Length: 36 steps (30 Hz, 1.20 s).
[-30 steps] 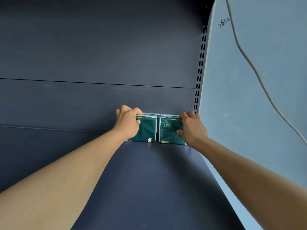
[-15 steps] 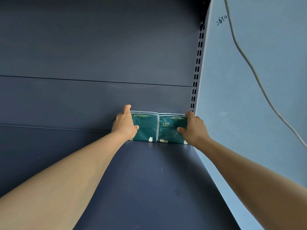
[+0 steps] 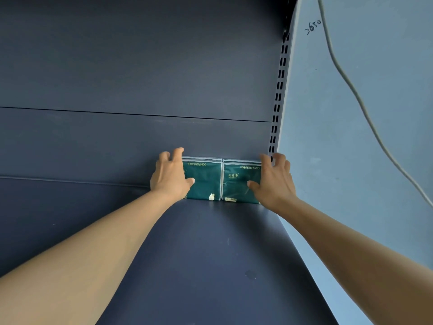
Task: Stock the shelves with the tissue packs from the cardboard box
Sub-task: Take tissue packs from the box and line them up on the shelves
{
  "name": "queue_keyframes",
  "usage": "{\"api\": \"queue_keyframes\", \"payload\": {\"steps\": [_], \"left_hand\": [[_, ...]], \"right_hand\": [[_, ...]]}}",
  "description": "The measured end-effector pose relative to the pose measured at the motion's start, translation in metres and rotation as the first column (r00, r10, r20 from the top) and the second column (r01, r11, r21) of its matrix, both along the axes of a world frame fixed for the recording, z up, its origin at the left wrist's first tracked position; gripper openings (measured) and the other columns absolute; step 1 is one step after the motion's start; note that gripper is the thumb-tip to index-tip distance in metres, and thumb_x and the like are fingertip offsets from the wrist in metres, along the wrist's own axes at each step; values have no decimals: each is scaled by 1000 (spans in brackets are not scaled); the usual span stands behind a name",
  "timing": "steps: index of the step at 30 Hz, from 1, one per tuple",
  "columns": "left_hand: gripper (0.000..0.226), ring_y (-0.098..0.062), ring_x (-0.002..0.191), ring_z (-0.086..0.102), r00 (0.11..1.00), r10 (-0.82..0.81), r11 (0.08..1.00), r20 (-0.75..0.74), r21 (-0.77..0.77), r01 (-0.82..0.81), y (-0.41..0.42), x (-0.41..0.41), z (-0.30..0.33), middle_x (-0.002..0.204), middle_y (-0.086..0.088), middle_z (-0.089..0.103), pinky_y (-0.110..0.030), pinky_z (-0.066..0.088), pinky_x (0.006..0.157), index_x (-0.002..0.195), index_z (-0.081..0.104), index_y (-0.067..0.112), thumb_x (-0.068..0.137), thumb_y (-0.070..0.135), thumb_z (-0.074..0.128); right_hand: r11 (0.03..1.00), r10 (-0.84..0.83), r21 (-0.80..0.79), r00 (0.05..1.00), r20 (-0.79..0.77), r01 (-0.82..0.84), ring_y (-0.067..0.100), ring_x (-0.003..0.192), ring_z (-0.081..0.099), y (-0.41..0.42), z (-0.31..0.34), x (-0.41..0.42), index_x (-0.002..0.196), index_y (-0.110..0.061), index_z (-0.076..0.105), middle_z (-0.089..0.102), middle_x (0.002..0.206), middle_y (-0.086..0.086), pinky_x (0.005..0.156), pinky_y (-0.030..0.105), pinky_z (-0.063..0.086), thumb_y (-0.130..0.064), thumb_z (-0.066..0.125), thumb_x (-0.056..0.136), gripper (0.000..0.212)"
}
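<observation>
Dark blue shelving fills the view: a flat shelf board running back to a panelled back wall, with a slotted upright at the far right corner and a pale wall beyond it, where a loose cable hangs down.

Taking that slotted upright as the marker, two green tissue packs stand on edge just at its foot, touching each other and pushed against the back wall. The right pack sits nearest the upright; the left pack is on its far side.

The left hand lies over the outer end of the left pack, fingers spread and loose, thumb resting on its face, not clasping. The right hand is likewise splayed at the upright end of the right pack, thumb on the front, nothing clenched. Both look like letting go rather than gripping.

The risk I'd watch: these packs are soft and stand on a narrow edge, so a thumb dragging away could tip one forward onto the shelf board. The cardboard box is not in view.
</observation>
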<state>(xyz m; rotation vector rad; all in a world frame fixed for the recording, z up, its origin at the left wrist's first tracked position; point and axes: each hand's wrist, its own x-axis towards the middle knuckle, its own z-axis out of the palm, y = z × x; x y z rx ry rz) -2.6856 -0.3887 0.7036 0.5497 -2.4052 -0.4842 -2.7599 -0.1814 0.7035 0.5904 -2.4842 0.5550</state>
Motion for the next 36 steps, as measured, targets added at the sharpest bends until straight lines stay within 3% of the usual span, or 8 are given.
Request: {"api": "queue_keyframes", "payload": {"steps": [4, 8, 16, 24, 31, 36], "left_hand": [[76, -28, 137, 19, 1000, 10, 932, 4, -361, -8, 4, 8, -2, 150, -6, 21, -43, 34, 103, 144, 28, 25, 82, 29, 72], [71, -25, 131, 25, 997, -27, 865, 68, -499, 57, 11, 7, -8, 146, 0, 29, -39, 37, 97, 143, 28, 24, 84, 9, 65], [69, -27, 129, 27, 997, -31, 875, 75, -480, 64, 16, 3, -12, 143, -3, 30, -36, 41, 96, 142, 27, 21, 84, -1, 57], [74, -24, 136, 20, 993, -26, 895, 115, -439, 75, 11, 34, 9, 151, -3, 23, -39, 35, 103, 146, 22, 24, 86, 15, 65], [57, -25, 128, 37, 977, 6, 902, 215, -422, 87, 12, 104, 39, 139, -3, 43, -39, 37, 97, 140, 33, 19, 90, 21, 60], [52, -26, 121, 46, 971, -55, 907, 233, -394, 146, 35, 160, 52, 131, -3, 50, -38, 40, 88, 137, 35, 19, 91, 22, 59]], "right_hand": [[975, 98, 217, 975, -199, -54, 32, 136, 17, -3, 1, 3, 143, -21, 26, 18, 149, 11, 112, 39, 19, -28, 64, 84, 71], [927, 123, 374, 957, -261, -17, 29, 129, 30, -11, -3, 3, 142, -21, 28, 34, 140, 6, 110, 37, 22, -17, 58, 86, 63], [913, 95, 407, 956, -278, 28, 27, 126, 35, -14, -6, 2, 140, -21, 27, 38, 136, 4, 109, 38, 22, -12, 57, 86, 62], [938, 83, 345, 979, -186, -15, 29, 132, 26, -2, 12, 32, 143, -15, 22, 29, 145, 9, 111, 38, 19, -31, 60, 85, 71], [935, 99, 353, 986, -136, -45, 28, 128, 30, 17, 37, 102, 140, -12, 26, 31, 143, 8, 106, 36, 27, -29, 58, 87, 64], [942, 110, 332, 985, -135, -59, 28, 121, 38, 32, 52, 165, 137, -11, 30, 36, 137, 8, 97, 35, 34, -26, 57, 88, 58]]}}
